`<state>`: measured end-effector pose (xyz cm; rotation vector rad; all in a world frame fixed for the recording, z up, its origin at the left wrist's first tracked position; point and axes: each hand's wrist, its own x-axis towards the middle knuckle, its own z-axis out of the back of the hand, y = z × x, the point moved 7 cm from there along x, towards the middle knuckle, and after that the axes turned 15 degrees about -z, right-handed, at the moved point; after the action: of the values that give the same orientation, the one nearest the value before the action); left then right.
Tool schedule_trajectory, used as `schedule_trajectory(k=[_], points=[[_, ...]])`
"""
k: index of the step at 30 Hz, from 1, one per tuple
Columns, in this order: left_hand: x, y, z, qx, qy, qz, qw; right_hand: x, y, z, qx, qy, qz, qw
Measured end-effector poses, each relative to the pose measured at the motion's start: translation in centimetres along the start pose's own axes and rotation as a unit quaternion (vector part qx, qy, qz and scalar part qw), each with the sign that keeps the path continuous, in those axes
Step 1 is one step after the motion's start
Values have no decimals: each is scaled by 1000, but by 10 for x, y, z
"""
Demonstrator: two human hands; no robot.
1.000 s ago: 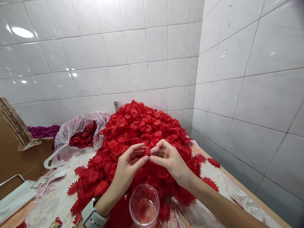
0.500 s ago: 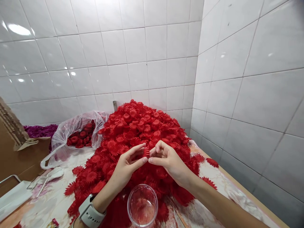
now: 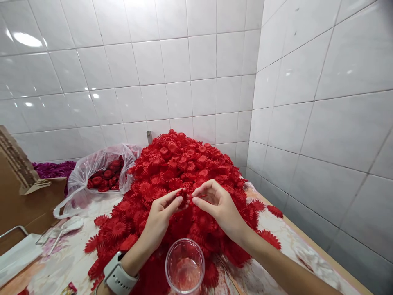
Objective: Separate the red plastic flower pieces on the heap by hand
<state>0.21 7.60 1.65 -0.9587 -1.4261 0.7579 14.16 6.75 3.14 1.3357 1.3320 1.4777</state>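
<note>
Between the thumb and fingers of my left hand (image 3: pixel 162 213) is a small red fabric flower (image 3: pixel 183 197), partly covered by the fingertips. My right hand (image 3: pixel 216 207) is just to its right, thumb and forefinger curved with a gap between them and nothing visible in it. Both hands hover over a big heap of red fabric flowers (image 3: pixel 172 164). Below them, nearer to me, stands a clear plastic cup (image 3: pixel 184 266) with a wet-looking, reddish residue inside. A pale watch is strapped round my left wrist.
A clear plastic bag (image 3: pixel 82 176) of darker red flowers lies left of the heap, with purple material (image 3: pixel 53 169) behind. A cardboard box (image 3: pixel 27 200) stands far left. Thin sticks (image 3: pixel 230 274) lie right of the cup. Tiled walls (image 3: pixel 196 57) close off the back and right.
My right hand has drawn slightly away from the flower, its thumb and forefinger parting. The flower has turned and now sits in my left fingers.
</note>
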Motion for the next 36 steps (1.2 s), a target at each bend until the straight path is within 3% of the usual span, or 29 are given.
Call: schedule_trajectory(k=[10,13,17,36], points=[[4,7,13,-46,-75,13,996,6,-6,6,-1,-32,-26,999],[5,10,16,-79,-95,44,991,7,-7,7,1,-34,-33,999],[7,16,16,-109,-94,95,985,7,-6,8,5,-36,-40,999],[12,17,25,-85,-88,68,990,5,-4,9,29,-30,-43,998]])
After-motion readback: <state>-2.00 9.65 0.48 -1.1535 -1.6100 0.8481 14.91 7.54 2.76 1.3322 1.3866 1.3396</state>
